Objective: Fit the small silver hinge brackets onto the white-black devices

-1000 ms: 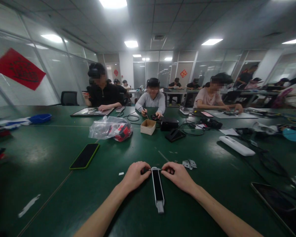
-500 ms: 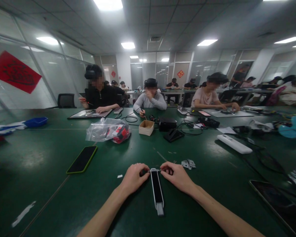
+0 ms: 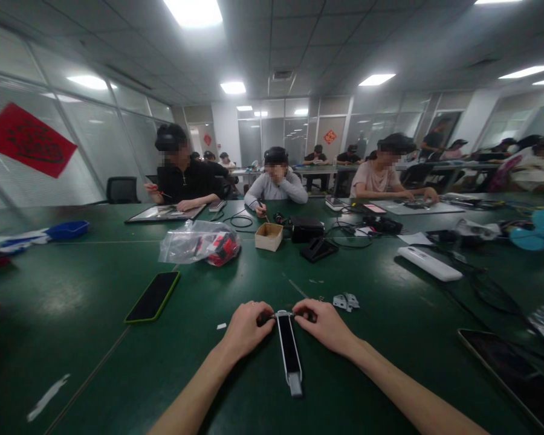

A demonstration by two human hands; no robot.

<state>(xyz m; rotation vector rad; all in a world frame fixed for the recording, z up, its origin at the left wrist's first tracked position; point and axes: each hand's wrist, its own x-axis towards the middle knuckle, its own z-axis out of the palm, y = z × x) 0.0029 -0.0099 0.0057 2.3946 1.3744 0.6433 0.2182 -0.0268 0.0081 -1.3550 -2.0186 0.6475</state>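
A long, narrow piece (image 3: pixel 289 347) with a black face, pale edges and a grey block at its near end lies on the green table in front of me. At the left of its far end, my left hand (image 3: pixel 248 323) is closed, thumb and fingers pinched together. My right hand (image 3: pixel 321 323) pinches in the same way at the right of that end. Something small and thin shows between each set of fingertips and the piece, too small to name. Just beyond my right hand lie small grey metal plates (image 3: pixel 346 301).
A green-edged phone (image 3: pixel 153 296) lies to the left, another phone (image 3: pixel 512 377) at the near right. Farther off are a plastic bag (image 3: pixel 181 243) with red-black contents, a small open box (image 3: pixel 269 237), a black case (image 3: pixel 307 229) and a white device (image 3: pixel 430 264). Several people sit opposite.
The camera view has shifted slightly. Both hands keep their pinch at the far end of the narrow piece, with barely any movement.
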